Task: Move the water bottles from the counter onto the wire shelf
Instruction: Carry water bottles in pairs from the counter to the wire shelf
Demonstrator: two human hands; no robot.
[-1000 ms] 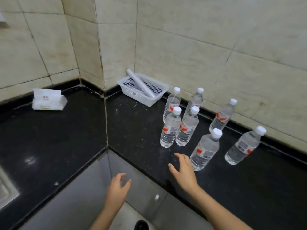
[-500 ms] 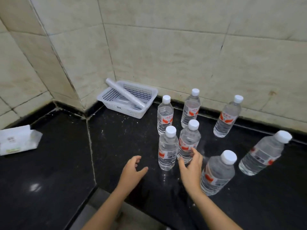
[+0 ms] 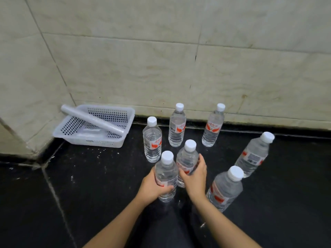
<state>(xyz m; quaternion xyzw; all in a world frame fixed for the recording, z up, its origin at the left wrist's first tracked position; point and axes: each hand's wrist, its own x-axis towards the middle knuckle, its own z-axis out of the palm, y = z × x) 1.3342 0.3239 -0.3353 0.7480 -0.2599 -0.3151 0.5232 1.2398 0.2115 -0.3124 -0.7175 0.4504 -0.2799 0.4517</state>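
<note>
Several clear water bottles with white caps and red labels stand on the black counter [image 3: 89, 185]. My left hand [image 3: 152, 187] grips the nearest bottle [image 3: 166, 169] around its lower body. My right hand [image 3: 194, 174] grips the bottle just behind it [image 3: 188, 156] around its middle. Other bottles stand upright around them: one at the left [image 3: 152, 140], two by the wall [image 3: 177, 126] [image 3: 213, 126], one at the far right [image 3: 254, 154] and one at the near right [image 3: 225, 188]. No wire shelf is in view.
A white perforated plastic basket [image 3: 111, 113] sits in the counter's corner with a white roll [image 3: 93, 119] lying across it. Tiled walls close off the back and the left. The counter's seam runs down the left.
Both hands reached forward from the counter's front edge and closed on the two nearest bottles. The view moved in closer and turned right, and the tissue pack left the frame.
</note>
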